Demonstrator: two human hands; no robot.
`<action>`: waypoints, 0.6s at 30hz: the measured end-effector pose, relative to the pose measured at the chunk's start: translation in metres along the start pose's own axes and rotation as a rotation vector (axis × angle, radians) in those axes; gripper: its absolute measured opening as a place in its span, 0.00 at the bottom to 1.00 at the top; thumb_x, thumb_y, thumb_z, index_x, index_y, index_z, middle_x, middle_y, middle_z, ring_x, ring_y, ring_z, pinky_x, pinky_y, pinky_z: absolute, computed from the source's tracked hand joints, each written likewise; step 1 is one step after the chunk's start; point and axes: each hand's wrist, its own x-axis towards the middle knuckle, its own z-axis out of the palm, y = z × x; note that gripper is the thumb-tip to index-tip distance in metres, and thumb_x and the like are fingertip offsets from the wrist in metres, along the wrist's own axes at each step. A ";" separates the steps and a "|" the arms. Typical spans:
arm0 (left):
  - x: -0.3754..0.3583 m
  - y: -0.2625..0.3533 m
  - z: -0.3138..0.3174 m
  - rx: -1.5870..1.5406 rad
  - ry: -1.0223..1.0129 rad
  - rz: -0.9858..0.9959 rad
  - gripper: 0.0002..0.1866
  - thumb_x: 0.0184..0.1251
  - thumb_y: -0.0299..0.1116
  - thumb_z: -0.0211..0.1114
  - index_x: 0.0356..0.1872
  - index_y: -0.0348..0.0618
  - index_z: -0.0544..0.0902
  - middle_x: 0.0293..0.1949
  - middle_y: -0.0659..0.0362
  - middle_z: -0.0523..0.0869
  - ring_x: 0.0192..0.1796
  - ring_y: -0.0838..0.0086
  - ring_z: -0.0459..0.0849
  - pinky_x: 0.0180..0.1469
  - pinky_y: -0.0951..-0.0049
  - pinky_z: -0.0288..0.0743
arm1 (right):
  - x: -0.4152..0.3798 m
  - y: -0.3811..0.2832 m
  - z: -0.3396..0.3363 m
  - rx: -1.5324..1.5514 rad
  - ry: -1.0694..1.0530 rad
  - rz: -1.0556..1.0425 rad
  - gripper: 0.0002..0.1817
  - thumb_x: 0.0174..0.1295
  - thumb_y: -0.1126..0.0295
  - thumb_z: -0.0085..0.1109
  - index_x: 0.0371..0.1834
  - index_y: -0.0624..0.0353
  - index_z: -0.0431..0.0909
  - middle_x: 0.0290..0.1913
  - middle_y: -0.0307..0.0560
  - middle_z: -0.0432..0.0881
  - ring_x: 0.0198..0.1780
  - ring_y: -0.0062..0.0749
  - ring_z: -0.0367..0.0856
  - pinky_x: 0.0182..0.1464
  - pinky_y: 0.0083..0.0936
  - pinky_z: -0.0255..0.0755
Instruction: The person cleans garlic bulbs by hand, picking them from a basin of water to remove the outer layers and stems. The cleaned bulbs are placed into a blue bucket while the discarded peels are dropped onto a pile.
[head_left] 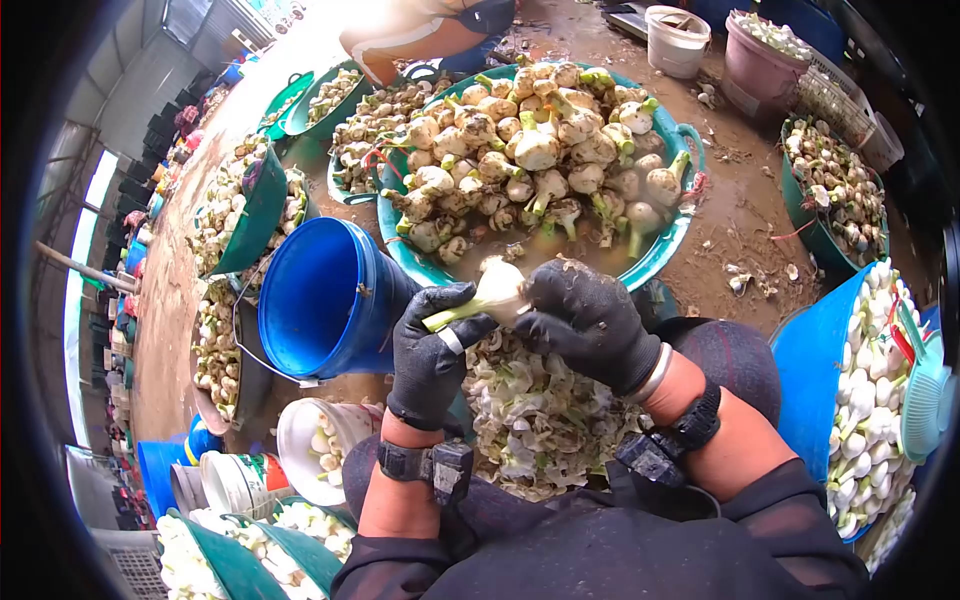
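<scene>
A pale garlic bulb (503,287) with a short green stem is held over my lap. My left hand (432,345), in a black glove with a white band round one finger, is closed on its stem side. On the bulb's other side my right hand (590,322), also black-gloved and dirty, grips with bent fingers; what its fingertips touch is partly hidden. Below both hands lies a heap of white peelings (535,415). Just beyond them, muddy garlic bulbs (535,150) are piled in a large green tub (420,262) with cloudy water.
A blue bucket (310,295) lies tilted at my left, near a white bucket (300,450) holding bulbs. Cleaned white bulbs (868,400) fill a blue container (808,365) at my right. Another person's leg (385,45) is behind the tub. Wet, littered floor (740,220) surrounds everything.
</scene>
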 end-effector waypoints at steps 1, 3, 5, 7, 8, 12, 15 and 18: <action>-0.001 0.003 0.000 -0.004 -0.024 -0.066 0.16 0.50 0.17 0.67 0.43 0.38 0.78 0.39 0.56 0.82 0.39 0.72 0.82 0.45 0.74 0.78 | -0.002 0.004 -0.001 0.000 0.003 0.004 0.11 0.53 0.73 0.62 0.38 0.64 0.75 0.28 0.45 0.77 0.32 0.28 0.77 0.37 0.24 0.71; -0.002 0.008 0.000 -0.012 -0.046 -0.132 0.16 0.49 0.17 0.70 0.41 0.37 0.80 0.41 0.59 0.82 0.45 0.74 0.81 0.50 0.75 0.77 | 0.000 0.010 -0.006 0.107 -0.103 0.109 0.08 0.55 0.75 0.61 0.36 0.63 0.73 0.28 0.43 0.77 0.31 0.25 0.77 0.35 0.23 0.72; -0.004 0.011 0.000 -0.016 -0.108 -0.079 0.16 0.48 0.17 0.70 0.40 0.37 0.80 0.41 0.59 0.83 0.45 0.75 0.81 0.50 0.75 0.76 | 0.004 0.009 -0.009 0.419 -0.011 0.335 0.07 0.55 0.75 0.60 0.36 0.62 0.73 0.28 0.42 0.77 0.31 0.24 0.78 0.35 0.22 0.72; -0.006 0.009 0.001 0.060 -0.149 0.004 0.16 0.47 0.16 0.70 0.39 0.37 0.80 0.40 0.59 0.83 0.45 0.75 0.81 0.50 0.75 0.76 | 0.009 0.012 -0.012 0.729 0.088 0.554 0.06 0.56 0.75 0.59 0.35 0.61 0.72 0.29 0.41 0.78 0.31 0.23 0.78 0.35 0.20 0.73; -0.006 0.009 0.002 0.139 -0.193 0.090 0.16 0.46 0.15 0.70 0.39 0.38 0.80 0.40 0.59 0.83 0.46 0.75 0.80 0.51 0.75 0.76 | 0.012 0.017 -0.013 0.744 0.132 0.628 0.05 0.57 0.76 0.58 0.35 0.60 0.72 0.29 0.41 0.78 0.32 0.23 0.78 0.35 0.20 0.74; -0.006 0.020 -0.005 0.050 -0.043 0.012 0.16 0.46 0.17 0.70 0.39 0.38 0.79 0.41 0.59 0.82 0.46 0.75 0.80 0.50 0.75 0.76 | -0.003 0.033 -0.011 0.481 -0.267 0.567 0.07 0.53 0.74 0.56 0.35 0.61 0.77 0.31 0.47 0.81 0.33 0.31 0.81 0.38 0.27 0.75; 0.012 0.054 -0.069 0.224 0.102 0.356 0.16 0.50 0.15 0.53 0.42 0.34 0.78 0.43 0.56 0.80 0.44 0.71 0.81 0.49 0.72 0.79 | -0.013 0.028 -0.014 -0.104 -0.954 0.398 0.14 0.48 0.65 0.59 0.37 0.59 0.81 0.38 0.58 0.82 0.40 0.51 0.81 0.44 0.38 0.74; 0.019 0.075 -0.109 0.890 0.372 0.440 0.14 0.52 0.15 0.55 0.41 0.34 0.79 0.42 0.56 0.80 0.43 0.69 0.82 0.50 0.70 0.78 | -0.013 0.032 -0.022 -0.153 -0.846 0.397 0.17 0.51 0.62 0.58 0.42 0.58 0.81 0.40 0.59 0.82 0.44 0.54 0.80 0.47 0.39 0.73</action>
